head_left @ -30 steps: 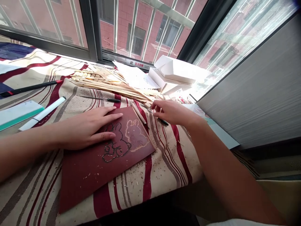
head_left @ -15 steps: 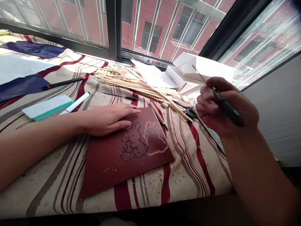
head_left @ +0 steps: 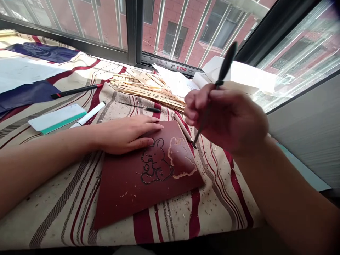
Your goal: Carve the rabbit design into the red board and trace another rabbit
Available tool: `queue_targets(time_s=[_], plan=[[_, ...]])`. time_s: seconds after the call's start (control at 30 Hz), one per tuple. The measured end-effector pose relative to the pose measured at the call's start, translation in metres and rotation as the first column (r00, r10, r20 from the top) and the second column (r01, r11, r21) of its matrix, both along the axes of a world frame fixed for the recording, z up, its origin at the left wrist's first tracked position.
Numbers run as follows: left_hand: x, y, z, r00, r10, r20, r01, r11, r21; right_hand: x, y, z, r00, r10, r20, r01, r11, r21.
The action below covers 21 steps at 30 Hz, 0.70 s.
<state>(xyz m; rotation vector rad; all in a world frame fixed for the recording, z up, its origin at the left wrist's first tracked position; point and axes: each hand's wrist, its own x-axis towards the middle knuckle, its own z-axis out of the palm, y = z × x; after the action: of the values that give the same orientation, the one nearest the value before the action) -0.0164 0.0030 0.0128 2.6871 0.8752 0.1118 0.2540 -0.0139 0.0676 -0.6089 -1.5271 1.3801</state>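
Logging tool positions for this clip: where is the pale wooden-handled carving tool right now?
In the head view, the pale wooden-handled carving tool lies on the striped cloth along the upper right edge of the dark red carving board, just below the right hand.

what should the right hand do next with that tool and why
Probably lower the carving tool in the right hand to the left rabbit on the dark red block: the left hand already pins the block, and that rabbit shows a dark outline, not a pale edge.
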Motion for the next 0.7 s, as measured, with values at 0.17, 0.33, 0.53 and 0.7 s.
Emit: queue_targets(time_s=[0.17,0.33,0.53,0.7], plan=[[0.000,0.000,-0.002,1.000,-0.005,-0.004,0.005,1.000,0.021,-0.012,-0.004,-0.001,0.999,0.010,-0.052,-0.014,0.998,-0.069],[-0.002,0.001,-0.005,1.000,-0.019,-0.020,0.020,0.999,0.034,-0.018,-0.007,0.003,0.998,-0.055,0.000,0.055,0.987,-0.148],[-0.009,0.010,-0.022,0.995,-0.067,0.071,0.057,0.990,0.131,-0.032,-0.008,0.001,0.992,-0.086,-0.096,0.060,0.966,-0.250],[-0.012,0.013,-0.028,0.995,-0.060,0.083,0.047,0.986,0.158,-0.039,-0.005,-0.017,0.968,-0.182,-0.173,0.104,0.918,-0.384]])
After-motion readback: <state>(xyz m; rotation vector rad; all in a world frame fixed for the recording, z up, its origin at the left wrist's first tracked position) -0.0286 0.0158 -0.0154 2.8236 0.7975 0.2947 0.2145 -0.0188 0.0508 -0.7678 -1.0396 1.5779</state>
